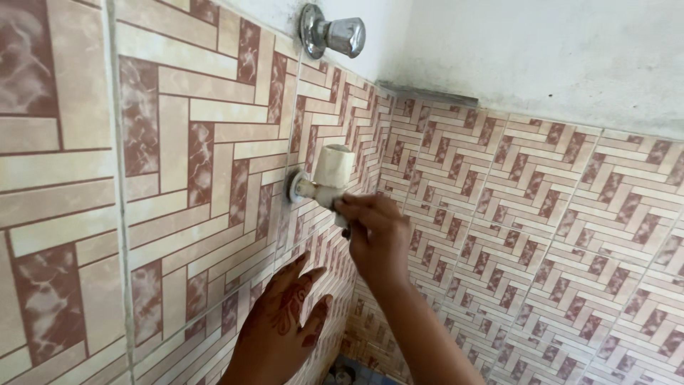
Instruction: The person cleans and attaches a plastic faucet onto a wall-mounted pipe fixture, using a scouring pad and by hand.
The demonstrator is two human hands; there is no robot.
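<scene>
Glossy ceramic covers the tiled wall (171,164) that fills the left of the view, its cream and maroon marbled strips set in a herringbone pattern with pale grout lines between the squares. Low against it the left hand (281,331) lies flat, fingers spread and pressing the tile, with dark henna patterns on its back; its grip is apart and holds nothing. Above and to the right a cream plastic tap (324,178) stands out from the wall on a round pale flange, its blocky handle pointing up. The right hand (374,232) comes in from the lower right, and its grip is pinched together on the spout end of the tap. Higher up, near the top edge of the tiles, a chrome valve knob (335,32) projects from the same wall. Further right the two walls meet in a corner, where the far tiled wall (541,214) carries the same pattern under a band of rough white plaster (541,50), darkly stained along the joint.
</scene>
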